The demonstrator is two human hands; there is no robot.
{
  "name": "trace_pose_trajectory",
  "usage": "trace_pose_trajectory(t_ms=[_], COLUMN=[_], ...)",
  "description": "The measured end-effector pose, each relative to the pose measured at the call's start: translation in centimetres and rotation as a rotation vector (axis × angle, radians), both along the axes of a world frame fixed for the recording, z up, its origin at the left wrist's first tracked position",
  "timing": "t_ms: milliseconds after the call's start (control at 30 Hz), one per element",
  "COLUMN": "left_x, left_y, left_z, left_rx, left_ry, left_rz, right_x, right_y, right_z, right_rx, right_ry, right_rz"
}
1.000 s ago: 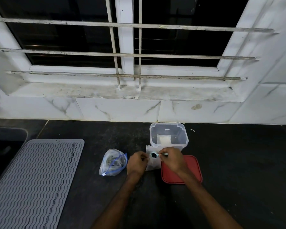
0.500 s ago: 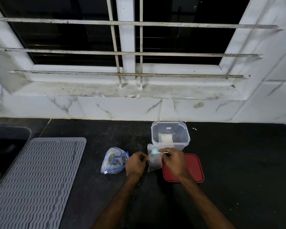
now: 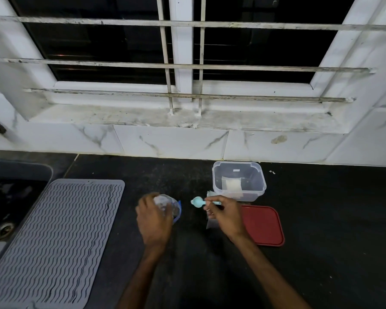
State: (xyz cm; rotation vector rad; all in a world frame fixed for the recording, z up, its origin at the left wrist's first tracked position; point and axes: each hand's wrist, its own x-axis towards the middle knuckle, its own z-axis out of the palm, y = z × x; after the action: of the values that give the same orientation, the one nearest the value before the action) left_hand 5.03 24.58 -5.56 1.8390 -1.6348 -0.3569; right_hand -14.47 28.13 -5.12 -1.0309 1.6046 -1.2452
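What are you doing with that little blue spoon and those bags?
A person is working at a dark counter. The right hand pinches a small light-blue plastic spoon by its handle, over a small clear plastic pouch. The left hand is on a clear zip bag with a blue edge; blur hides how firmly it grips. Behind stands an open clear plastic box with a white packet inside. A red lid lies flat beside the right hand.

The blurred left hand point(image 3: 153, 217) covers most of the clear blue-sealed plastic bag point(image 3: 174, 207), so its grip and the bag's contents cannot be told. The right hand point(image 3: 224, 216) hides part of the pale blue plastic spoon point(image 3: 197, 202) and of the small clear pouch point(image 3: 211, 224). The grey ribbed mat point(image 3: 54, 241) is cut off at the bottom.
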Motion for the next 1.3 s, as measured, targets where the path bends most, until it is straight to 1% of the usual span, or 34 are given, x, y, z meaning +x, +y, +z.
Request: trace_pose_trajectory(t_ms=[33,67,133,233,333,433,567,667,767,867,1000,1167,1300], left_x=[1.2,2.2,3.2,3.8,4.6,5.0,4.0,3.4,3.2,2.7,2.7,3.5,3.3], left_y=[-0.2,-0.4,-0.6,-0.8,-1.3,-1.4,-1.3,-1.1,-1.4,-2.0,-2.4,-2.8,-2.6], left_z=[-0.2,-0.5,-1.1,-2.4,-4.3,-4.6,-3.8,-3.7,-4.4,-4.6,-5.1,-4.8,-4.2], left_rx=[0.055,0.151,0.387,0.629,0.765,0.754,0.606,0.524,0.487,0.512,0.595,0.619,0.607], left_ry=[-0.009,0.012,0.048,0.152,0.191,0.271,0.429,0.57,0.771,0.887,1.0,1.023,0.957], left_rz=[0.071,0.128,0.192,0.225,0.167,0.137,0.152,0.198,0.23,0.218,0.184,0.187,0.154], right_x=[0.9,1.9,3.8,6.6,8.2,8.8,9.1,9.0,8.7,8.6,8.1,7.6,7.8], right_y=[-0.5,-1.2,-2.4,-4.0,-4.8,-5.1,-4.8,-4.7,-4.6,-4.5,-4.5,-4.1,-3.8], right_z=[-0.6,-1.1,-2.0,-2.5,-3.3,-3.8,-3.5,-3.7,-4.0,-4.7,-5.6,-5.1,-5.0], right_rx=[0.021,0.044,0.09,0.119,0.181,0.17,0.128,0.153,0.194,0.263,0.384,0.483,0.54], right_ry=[0.02,0.048,0.118,0.215,0.359,0.514,0.791,0.818,0.764,0.654,0.331,-0.023,-0.207], right_rz=[0.042,0.088,0.167,0.251,0.319,0.344,0.389,0.381,0.327,0.285,0.199,0.101,0.065])
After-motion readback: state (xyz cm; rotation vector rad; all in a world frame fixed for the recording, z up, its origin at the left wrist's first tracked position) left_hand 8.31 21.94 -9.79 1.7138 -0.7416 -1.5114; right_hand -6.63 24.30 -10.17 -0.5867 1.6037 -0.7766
